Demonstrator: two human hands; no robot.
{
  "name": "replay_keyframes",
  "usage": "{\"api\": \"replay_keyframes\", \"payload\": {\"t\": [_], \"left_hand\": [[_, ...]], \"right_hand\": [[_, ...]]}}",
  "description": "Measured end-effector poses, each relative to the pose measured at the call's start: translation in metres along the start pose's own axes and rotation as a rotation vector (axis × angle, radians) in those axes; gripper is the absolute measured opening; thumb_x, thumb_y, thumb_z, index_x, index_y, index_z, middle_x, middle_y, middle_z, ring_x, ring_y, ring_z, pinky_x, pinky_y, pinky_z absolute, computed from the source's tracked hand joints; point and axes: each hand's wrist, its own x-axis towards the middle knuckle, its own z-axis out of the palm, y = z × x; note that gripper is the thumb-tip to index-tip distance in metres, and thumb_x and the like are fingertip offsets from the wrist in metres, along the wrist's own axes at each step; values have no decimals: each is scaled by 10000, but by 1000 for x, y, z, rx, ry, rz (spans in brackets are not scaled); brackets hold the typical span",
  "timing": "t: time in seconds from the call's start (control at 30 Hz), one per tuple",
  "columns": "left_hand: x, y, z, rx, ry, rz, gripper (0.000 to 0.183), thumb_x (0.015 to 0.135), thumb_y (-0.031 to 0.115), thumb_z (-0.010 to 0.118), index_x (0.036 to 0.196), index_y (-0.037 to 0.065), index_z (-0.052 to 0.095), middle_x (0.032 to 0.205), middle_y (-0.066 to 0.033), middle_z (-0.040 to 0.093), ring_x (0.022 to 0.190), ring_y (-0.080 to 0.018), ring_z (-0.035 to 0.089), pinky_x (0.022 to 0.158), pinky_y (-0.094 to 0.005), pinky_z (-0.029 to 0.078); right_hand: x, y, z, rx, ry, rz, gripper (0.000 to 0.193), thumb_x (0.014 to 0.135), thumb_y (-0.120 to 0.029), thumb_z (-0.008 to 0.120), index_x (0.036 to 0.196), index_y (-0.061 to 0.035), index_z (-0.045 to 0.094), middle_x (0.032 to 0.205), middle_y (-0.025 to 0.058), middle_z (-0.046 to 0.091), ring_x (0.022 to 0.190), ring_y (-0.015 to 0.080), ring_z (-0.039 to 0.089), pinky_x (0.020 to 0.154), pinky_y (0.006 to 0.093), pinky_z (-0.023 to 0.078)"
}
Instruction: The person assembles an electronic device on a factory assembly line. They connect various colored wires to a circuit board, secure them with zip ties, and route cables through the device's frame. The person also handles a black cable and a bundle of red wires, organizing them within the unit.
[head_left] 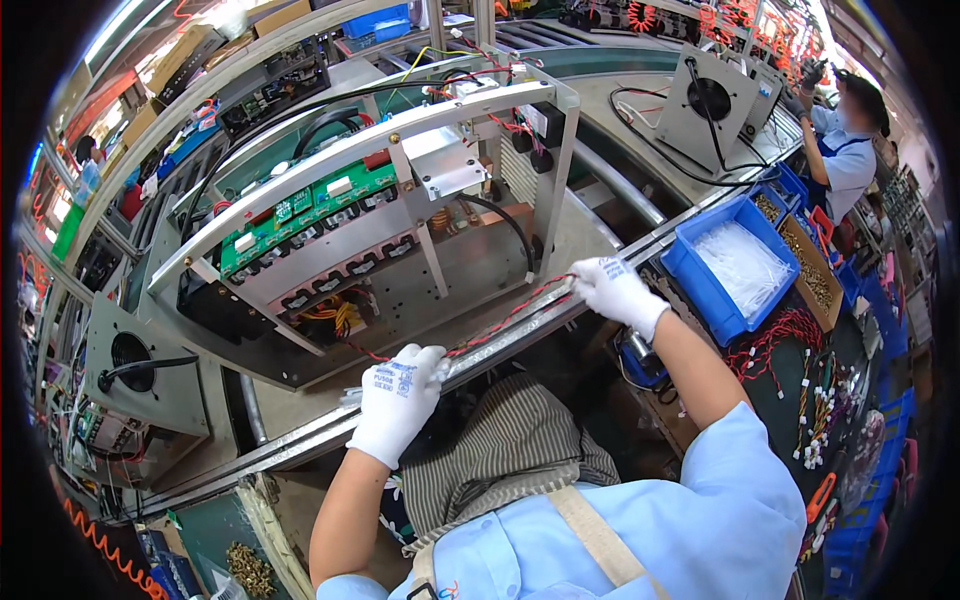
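A red and black twisted cable (pixel 510 318) runs from the lower front of an open metal chassis (pixel 440 262) across to my right hand. Gloved in white, my left hand (pixel 398 392) is closed around the cable near the chassis's front edge. Pale, clear strips (pixel 351 397) stick out beside that hand; they look like cable ties, but I cannot make them out surely. My right hand (pixel 612 291), also in a white glove, pinches the cable's other end between its fingertips. Inside the chassis sit a green circuit board (pixel 300 212) and a bundle of yellow wires (pixel 335 318).
Right of me stands a blue bin (pixel 690 262) of white cable ties, beside a box of brass fasteners (pixel 812 278). Red wires (pixel 780 338) lie below. Fan-fitted metal units stand at the left (pixel 140 360) and far right (pixel 700 125). A co-worker (pixel 845 145) stands beyond.
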Motion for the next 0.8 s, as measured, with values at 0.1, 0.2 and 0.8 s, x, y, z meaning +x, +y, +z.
{"api": "replay_keyframes", "payload": {"t": [0.1,0.2,0.8], "left_hand": [[-12,-5,-13,-117,29,-80,171,894,213,614,990,100,700,833,-115,663,759,-301,655,688,-376,516],[-22,-7,-32,-266,79,-107,158,882,163,638,987,67,708,817,-142,661,750,-288,647,690,-354,503],[-58,-3,-168,-1079,242,-431,245,967,206,578,1001,-13,682,623,2,595,525,-30,474,506,-204,361]], "right_hand": [[-20,-63,0,854,-3,-156,185,972,-160,585,1059,-14,657,867,65,674,765,127,653,720,267,534],[-38,-119,-14,1111,-37,-276,225,976,-174,587,1091,4,660,966,66,685,852,134,665,802,266,540],[28,-326,-84,-76,107,-1214,179,888,-203,623,1005,-68,626,770,142,645,740,332,652,645,412,514]]}}
